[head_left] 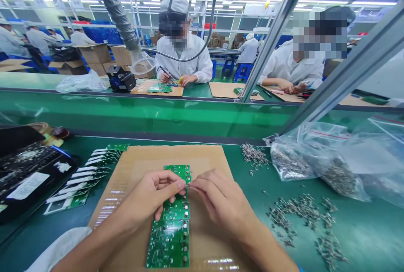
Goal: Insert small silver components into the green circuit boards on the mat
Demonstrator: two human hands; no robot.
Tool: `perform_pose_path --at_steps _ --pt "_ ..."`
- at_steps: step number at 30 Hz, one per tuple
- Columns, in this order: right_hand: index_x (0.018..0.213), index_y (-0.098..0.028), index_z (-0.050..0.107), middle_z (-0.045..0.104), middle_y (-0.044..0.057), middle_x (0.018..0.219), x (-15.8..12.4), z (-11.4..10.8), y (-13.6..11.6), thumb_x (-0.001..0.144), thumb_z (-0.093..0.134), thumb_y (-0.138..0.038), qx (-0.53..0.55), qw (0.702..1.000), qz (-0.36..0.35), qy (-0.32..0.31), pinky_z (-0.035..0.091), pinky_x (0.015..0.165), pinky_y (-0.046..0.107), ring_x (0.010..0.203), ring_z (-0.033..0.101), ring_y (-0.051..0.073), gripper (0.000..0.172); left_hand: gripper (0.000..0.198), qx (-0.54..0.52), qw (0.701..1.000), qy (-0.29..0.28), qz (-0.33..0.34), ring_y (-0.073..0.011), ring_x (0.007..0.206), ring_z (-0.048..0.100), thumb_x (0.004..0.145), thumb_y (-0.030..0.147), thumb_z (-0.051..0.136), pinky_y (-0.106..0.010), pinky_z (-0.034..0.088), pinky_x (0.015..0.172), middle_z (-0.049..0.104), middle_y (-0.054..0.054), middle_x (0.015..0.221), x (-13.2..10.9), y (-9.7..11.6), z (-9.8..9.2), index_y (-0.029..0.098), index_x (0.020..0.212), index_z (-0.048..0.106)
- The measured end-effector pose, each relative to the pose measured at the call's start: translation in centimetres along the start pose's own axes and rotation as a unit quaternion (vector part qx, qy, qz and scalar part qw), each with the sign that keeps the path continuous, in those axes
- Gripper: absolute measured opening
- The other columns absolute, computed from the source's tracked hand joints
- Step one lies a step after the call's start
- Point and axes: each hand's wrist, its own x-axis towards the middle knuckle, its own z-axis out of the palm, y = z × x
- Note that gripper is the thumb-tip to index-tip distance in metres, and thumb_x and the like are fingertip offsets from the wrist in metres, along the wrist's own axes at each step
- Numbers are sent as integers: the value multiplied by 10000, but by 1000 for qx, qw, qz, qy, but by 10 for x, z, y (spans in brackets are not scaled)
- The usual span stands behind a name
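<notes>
A long green circuit board (170, 238) lies lengthwise on a cardboard sheet (132, 204) in front of me. Over its upper half, my left hand (164, 190) is closed, thumb and index fingertip pressed together near the board's right edge. My right hand (217, 198) pinches at the same spot from the right, fingertips meeting those of the left. Whatever sits between the fingertips is too small to make out. Small metal parts show along the board's right edge.
Piles of small metal-legged parts (303, 211) lie on the green table at right, with another heap (252, 154) behind. Clear bags of parts (337, 171) stand beyond. Stacked boards with white strips (82, 177) and a black bin (28, 175) are at left. Two people work opposite.
</notes>
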Motion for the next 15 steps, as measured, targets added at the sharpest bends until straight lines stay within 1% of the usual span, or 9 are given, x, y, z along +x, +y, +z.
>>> perform_pose_path --at_steps 3,6,7,8,10,12,13,14,15 --pt "1015 -130 653 714 91 880 -1 2 0 980 531 -64 20 1000 16 2 488 713 299 785 604 180 143 329 -8 1000 -3 -12 -8 345 346 829 519 691 -156 274 315 575 58 666 -2 2 0 191 801 694" --pt "955 -168 657 693 61 871 -1 5 -3 993 551 -171 150 972 179 -24 469 725 299 799 601 172 113 249 100 989 56 88 -33 401 439 907 457 625 -176 350 370 637 45 748 -5 0 1 219 878 694" --pt "925 -177 652 680 47 848 -1 6 -4 991 566 -227 229 938 258 -34 466 722 293 789 599 165 120 200 155 972 78 158 -52 482 522 937 405 601 -180 419 446 661 39 794 -6 -1 2 230 900 689" --pt "893 -180 645 661 30 809 -1 8 -5 977 593 -287 317 886 336 -47 462 711 284 758 591 153 145 149 207 945 94 237 -71 594 592 962 339 579 -184 477 550 682 34 839 -8 -2 2 237 920 679" --pt "835 -175 625 611 -3 722 -1 10 -6 911 676 -384 492 740 452 -80 449 667 257 666 553 122 228 116 284 876 100 377 -91 801 649 978 201 548 -190 508 743 703 28 894 -9 -5 1 233 945 655" --pt "793 -164 612 557 -31 660 -1 10 -5 811 769 -418 620 592 498 -131 425 613 234 580 497 92 299 148 325 825 93 453 -87 853 652 970 114 531 -183 502 807 711 21 904 -10 -5 -1 219 965 635" --pt "783 -161 609 544 -37 649 -2 10 -4 776 794 -419 658 540 501 -158 415 595 229 554 478 83 317 158 333 813 92 469 -83 843 653 967 97 526 -178 503 807 713 19 901 -10 -4 -2 215 966 631" --pt "776 -161 604 538 -38 645 -1 9 -3 765 798 -423 676 516 495 -177 411 587 229 543 469 81 326 161 333 809 93 474 -85 841 657 966 97 522 -179 508 808 715 18 898 -9 -4 -2 216 957 630" --pt "770 -166 598 536 -38 641 -1 7 -2 779 784 -433 674 530 481 -183 413 588 232 544 469 85 326 158 327 820 93 461 -90 838 664 969 114 522 -182 516 792 716 18 893 -9 -3 -2 221 943 634"
